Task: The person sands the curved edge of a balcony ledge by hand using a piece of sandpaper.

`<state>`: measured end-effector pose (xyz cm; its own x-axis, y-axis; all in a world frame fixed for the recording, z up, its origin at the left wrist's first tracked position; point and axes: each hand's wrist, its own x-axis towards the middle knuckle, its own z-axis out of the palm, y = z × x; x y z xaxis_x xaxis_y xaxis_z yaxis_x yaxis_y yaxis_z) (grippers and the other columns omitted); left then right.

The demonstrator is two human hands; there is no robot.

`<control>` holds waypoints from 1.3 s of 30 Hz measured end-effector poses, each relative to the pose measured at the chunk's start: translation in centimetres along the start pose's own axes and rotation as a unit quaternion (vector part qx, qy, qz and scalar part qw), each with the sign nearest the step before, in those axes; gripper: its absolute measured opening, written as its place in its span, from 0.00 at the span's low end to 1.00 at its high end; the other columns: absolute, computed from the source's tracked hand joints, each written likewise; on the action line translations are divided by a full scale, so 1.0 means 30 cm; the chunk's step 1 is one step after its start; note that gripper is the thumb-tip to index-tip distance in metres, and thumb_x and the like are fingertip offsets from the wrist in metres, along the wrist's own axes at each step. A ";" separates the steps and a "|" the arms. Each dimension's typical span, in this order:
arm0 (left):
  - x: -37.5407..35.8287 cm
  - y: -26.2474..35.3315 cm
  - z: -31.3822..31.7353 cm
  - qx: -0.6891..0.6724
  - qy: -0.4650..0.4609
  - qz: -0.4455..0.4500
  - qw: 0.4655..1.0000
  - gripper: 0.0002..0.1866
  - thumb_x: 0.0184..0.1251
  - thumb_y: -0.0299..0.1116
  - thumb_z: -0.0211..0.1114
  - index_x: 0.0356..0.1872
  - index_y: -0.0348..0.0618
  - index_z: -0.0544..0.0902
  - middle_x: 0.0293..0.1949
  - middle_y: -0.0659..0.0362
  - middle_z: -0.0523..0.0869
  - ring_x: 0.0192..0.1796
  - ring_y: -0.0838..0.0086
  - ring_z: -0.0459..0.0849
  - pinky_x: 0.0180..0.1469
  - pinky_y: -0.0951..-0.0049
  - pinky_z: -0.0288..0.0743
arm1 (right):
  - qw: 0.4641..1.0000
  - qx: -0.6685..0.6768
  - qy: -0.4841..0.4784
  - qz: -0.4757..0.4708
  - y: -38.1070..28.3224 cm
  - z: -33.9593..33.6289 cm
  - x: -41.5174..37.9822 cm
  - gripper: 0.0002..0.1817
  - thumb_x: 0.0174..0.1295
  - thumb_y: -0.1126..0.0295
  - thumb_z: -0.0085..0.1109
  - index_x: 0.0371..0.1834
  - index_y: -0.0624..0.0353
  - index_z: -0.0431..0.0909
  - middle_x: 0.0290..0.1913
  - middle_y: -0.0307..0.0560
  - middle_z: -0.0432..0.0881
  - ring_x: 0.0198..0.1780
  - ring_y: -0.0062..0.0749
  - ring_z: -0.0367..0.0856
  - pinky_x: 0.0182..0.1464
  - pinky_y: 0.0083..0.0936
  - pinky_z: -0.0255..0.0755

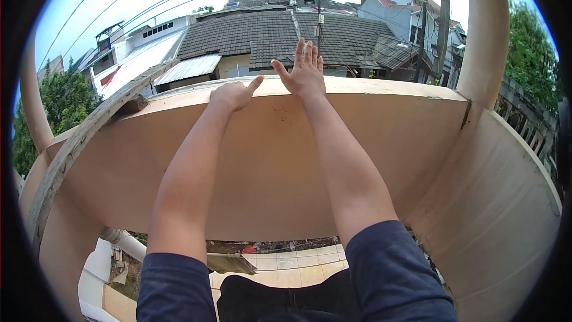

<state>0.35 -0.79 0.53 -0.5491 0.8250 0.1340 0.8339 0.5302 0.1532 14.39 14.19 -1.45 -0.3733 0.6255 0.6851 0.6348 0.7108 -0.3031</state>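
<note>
My left hand [233, 95] is stretched forward at the top of the cream parapet wall [268, 167]. Its thumb sticks out to the right, while the fingers look folded, their tips out of sight behind the knuckles. A little to the right and higher, my right hand [305, 76] is held up with the fingers pointing upward and the thumb spread to the left. Nothing shows in it. Both hands overlap the pale ledge [381, 86] along the wall's top in this view.
A long weathered plank [77, 134] slants across the left side beside a small block [132, 105]. Round pillars [487, 36] stand at both ends of the wall. Below lie a tiled floor [286, 262] and a hanging cloth [232, 263]. Tiled roofs [238, 34] and utility poles rise beyond.
</note>
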 end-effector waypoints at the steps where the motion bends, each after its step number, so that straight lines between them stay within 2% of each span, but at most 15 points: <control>1: -0.004 0.013 -0.002 0.023 -0.012 -0.020 0.999 0.53 0.79 0.79 0.26 0.82 0.44 0.70 0.80 0.54 0.75 0.83 0.61 0.70 0.82 0.55 0.64 | 1.000 0.001 0.008 -0.005 0.001 0.002 -0.002 0.66 0.66 0.13 0.29 0.91 0.51 0.24 0.93 0.56 0.35 0.92 0.45 0.31 0.91 0.41 0.31; 5: 0.030 -0.044 0.069 -0.038 0.034 0.146 0.988 0.46 0.84 0.71 0.30 0.85 0.44 0.64 0.85 0.52 0.66 0.86 0.60 0.62 0.86 0.56 0.56 | 1.000 -0.004 0.003 -0.008 -0.002 -0.004 0.000 0.66 0.66 0.13 0.31 0.91 0.52 0.25 0.93 0.55 0.36 0.92 0.44 0.31 0.91 0.41 0.31; 10: 0.110 -0.088 0.002 -0.084 -0.063 0.016 0.994 0.40 0.88 0.63 0.33 0.86 0.47 0.62 0.87 0.53 0.62 0.88 0.59 0.59 0.88 0.54 0.53 | 1.000 0.000 -0.009 -0.009 -0.001 0.003 -0.002 0.66 0.66 0.13 0.29 0.91 0.51 0.25 0.93 0.54 0.36 0.92 0.43 0.32 0.91 0.41 0.31; 13: 0.047 0.017 0.006 -0.109 -0.088 -0.002 0.990 0.38 0.88 0.61 0.35 0.85 0.47 0.64 0.87 0.52 0.62 0.87 0.58 0.60 0.87 0.51 0.55 | 1.000 -0.010 0.000 -0.004 0.000 0.013 0.010 0.66 0.66 0.13 0.28 0.92 0.51 0.26 0.93 0.53 0.37 0.92 0.43 0.32 0.91 0.41 0.30; 15: 0.033 0.070 0.057 -0.058 -0.018 0.160 0.985 0.38 0.88 0.61 0.37 0.84 0.46 0.67 0.85 0.51 0.65 0.86 0.56 0.62 0.85 0.51 0.57 | 1.000 -0.005 -0.003 -0.003 -0.004 0.006 0.015 0.66 0.66 0.13 0.28 0.92 0.52 0.27 0.93 0.53 0.37 0.92 0.43 0.32 0.91 0.41 0.30; 18: 0.048 0.066 0.004 -0.044 -0.043 0.177 0.982 0.39 0.86 0.63 0.40 0.82 0.45 0.70 0.84 0.49 0.68 0.85 0.53 0.65 0.85 0.50 0.58 | 1.000 0.008 0.001 0.005 0.010 0.015 0.005 0.65 0.66 0.13 0.27 0.92 0.53 0.29 0.93 0.54 0.37 0.92 0.44 0.32 0.91 0.42 0.30; 20: 0.025 0.062 -0.029 -0.163 -0.049 -0.038 0.985 0.32 0.89 0.53 0.41 0.77 0.43 0.77 0.78 0.46 0.77 0.78 0.52 0.76 0.79 0.53 0.67 | 1.000 0.004 0.022 -0.002 0.005 0.012 -0.001 0.64 0.68 0.15 0.27 0.92 0.54 0.30 0.92 0.54 0.41 0.92 0.43 0.33 0.91 0.42 0.29; 22: 0.214 -0.075 0.028 0.069 -0.030 0.084 0.994 0.33 0.88 0.55 0.44 0.76 0.41 0.77 0.77 0.45 0.78 0.77 0.51 0.77 0.78 0.53 0.68 | 1.000 0.000 0.027 -0.006 0.005 0.008 0.002 0.63 0.69 0.15 0.25 0.92 0.53 0.30 0.92 0.54 0.41 0.92 0.43 0.33 0.91 0.43 0.29; 26: 0.216 -0.082 0.039 0.083 -0.017 0.088 0.993 0.35 0.87 0.59 0.46 0.77 0.41 0.77 0.76 0.48 0.80 0.76 0.55 0.79 0.77 0.56 0.68 | 0.999 0.000 0.029 -0.014 0.008 0.018 0.008 0.63 0.68 0.14 0.24 0.92 0.53 0.28 0.92 0.54 0.40 0.92 0.45 0.33 0.91 0.44 0.29; 28: 0.065 -0.056 0.007 -0.133 0.005 0.112 0.985 0.33 0.87 0.58 0.47 0.74 0.42 0.80 0.74 0.50 0.82 0.75 0.59 0.80 0.76 0.59 0.69 | 0.999 0.014 0.029 -0.014 0.006 0.019 0.008 0.63 0.68 0.14 0.24 0.92 0.52 0.30 0.92 0.54 0.41 0.92 0.45 0.34 0.91 0.45 0.30; 29: 0.088 -0.089 -0.001 -0.177 -0.045 0.117 0.976 0.31 0.87 0.59 0.48 0.74 0.51 0.82 0.76 0.53 0.80 0.78 0.57 0.76 0.79 0.59 0.68 | 0.999 0.015 0.026 -0.016 0.005 0.024 0.002 0.63 0.68 0.14 0.24 0.92 0.52 0.30 0.92 0.54 0.41 0.92 0.45 0.34 0.91 0.45 0.30; 34: 0.122 -0.137 0.035 -0.191 0.031 0.046 0.980 0.33 0.84 0.63 0.52 0.66 0.46 0.88 0.67 0.51 0.88 0.70 0.61 0.84 0.72 0.62 0.73 | 1.000 -0.016 0.023 -0.008 0.009 0.030 0.010 0.62 0.68 0.14 0.24 0.92 0.51 0.32 0.92 0.54 0.44 0.92 0.47 0.36 0.91 0.47 0.32; 36: 0.069 -0.097 0.049 -0.124 0.087 0.173 0.973 0.30 0.84 0.60 0.56 0.64 0.47 0.90 0.63 0.50 0.90 0.65 0.62 0.87 0.68 0.62 0.76 | 0.999 -0.010 0.026 -0.017 0.004 0.027 0.015 0.62 0.68 0.15 0.24 0.92 0.51 0.34 0.92 0.54 0.46 0.92 0.47 0.37 0.91 0.48 0.32; 37: 0.038 -0.069 0.021 -0.124 0.091 0.170 0.973 0.30 0.84 0.60 0.56 0.64 0.47 0.90 0.63 0.50 0.90 0.65 0.62 0.87 0.68 0.62 0.76 | 0.999 -0.007 0.033 -0.018 0.005 0.026 0.015 0.61 0.70 0.16 0.25 0.92 0.52 0.36 0.91 0.53 0.47 0.92 0.47 0.37 0.91 0.48 0.32; 39: -0.002 -0.024 -0.019 -0.174 -0.048 0.145 0.973 0.26 0.83 0.57 0.61 0.64 0.49 0.89 0.60 0.51 0.92 0.62 0.62 0.89 0.66 0.63 0.78 | 0.999 0.000 0.039 -0.014 0.007 0.023 0.005 0.60 0.72 0.17 0.27 0.92 0.53 0.39 0.91 0.52 0.50 0.92 0.46 0.37 0.91 0.47 0.32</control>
<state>-0.25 -1.31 0.97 -0.2722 0.9532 0.1316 0.8746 0.1880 0.4470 13.99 14.68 -1.88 -0.3367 0.5781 0.7433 0.6247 0.7278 -0.2830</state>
